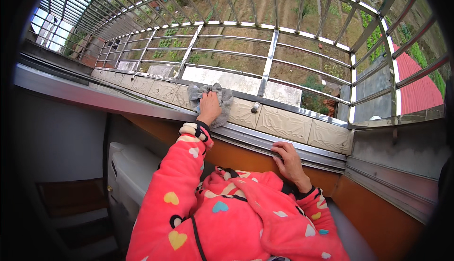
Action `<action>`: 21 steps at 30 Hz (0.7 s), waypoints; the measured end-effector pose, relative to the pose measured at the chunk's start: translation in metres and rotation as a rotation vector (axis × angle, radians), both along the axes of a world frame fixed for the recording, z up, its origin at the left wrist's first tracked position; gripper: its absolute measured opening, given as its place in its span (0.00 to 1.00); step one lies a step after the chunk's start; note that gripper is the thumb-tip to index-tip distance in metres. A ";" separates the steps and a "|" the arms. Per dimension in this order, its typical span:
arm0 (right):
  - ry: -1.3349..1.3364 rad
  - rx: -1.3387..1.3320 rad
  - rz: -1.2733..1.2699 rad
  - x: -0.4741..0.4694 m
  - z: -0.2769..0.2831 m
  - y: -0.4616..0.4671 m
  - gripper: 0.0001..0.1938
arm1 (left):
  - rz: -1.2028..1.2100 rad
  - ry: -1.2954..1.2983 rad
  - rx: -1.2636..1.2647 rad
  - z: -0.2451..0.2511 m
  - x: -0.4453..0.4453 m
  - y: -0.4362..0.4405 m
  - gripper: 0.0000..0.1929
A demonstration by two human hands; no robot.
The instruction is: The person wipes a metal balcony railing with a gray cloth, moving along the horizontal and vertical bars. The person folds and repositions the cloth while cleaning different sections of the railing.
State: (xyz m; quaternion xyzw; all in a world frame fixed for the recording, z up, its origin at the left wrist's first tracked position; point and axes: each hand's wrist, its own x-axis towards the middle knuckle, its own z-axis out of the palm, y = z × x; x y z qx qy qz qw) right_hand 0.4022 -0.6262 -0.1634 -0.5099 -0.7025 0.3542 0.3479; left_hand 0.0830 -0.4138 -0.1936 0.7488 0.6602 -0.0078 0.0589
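Note:
My left hand (pixel 210 107) grips a bunched grey cloth (pixel 226 105) against the cream-tiled outer window ledge (pixel 283 122). Part of the cloth hangs over the inner edge of the tiles, by the aluminium sliding-window track (pixel 255 138). To the right, my right hand (pixel 289 161) rests its bent fingers on the near edge of that track; no object shows in it. Its palm is turned down and partly hidden. Both arms wear sleeves of a pink fleece garment with coloured hearts.
A stainless-steel window cage (pixel 271 62) encloses the ledge, with a garden plot below outside. A small dark-tipped bracket (pixel 254 107) stands on the tiles right of the cloth. An aluminium sash frame (pixel 106 98) runs left, above a white appliance (pixel 133 170). An orange-brown sill (pixel 241 158) lies before me.

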 end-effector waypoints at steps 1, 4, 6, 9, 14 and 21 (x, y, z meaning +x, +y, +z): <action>0.001 0.013 0.008 0.000 0.000 0.000 0.15 | 0.057 0.001 -0.057 0.004 0.003 0.001 0.16; -0.011 0.007 0.012 -0.001 0.000 0.000 0.15 | 0.083 -0.835 -0.345 0.034 0.034 -0.006 0.17; -0.018 0.004 0.044 0.001 0.000 0.001 0.15 | -0.139 -1.011 -0.384 0.052 0.086 -0.026 0.16; -0.033 -0.004 0.093 0.005 0.001 0.000 0.17 | -0.287 -0.969 -0.274 0.083 0.136 -0.058 0.14; -0.073 0.034 0.054 0.007 0.005 -0.010 0.18 | -0.143 -0.701 0.366 0.129 0.106 -0.065 0.17; -0.064 0.034 0.016 0.004 0.001 -0.008 0.16 | -0.142 -0.108 0.077 0.062 0.028 -0.054 0.23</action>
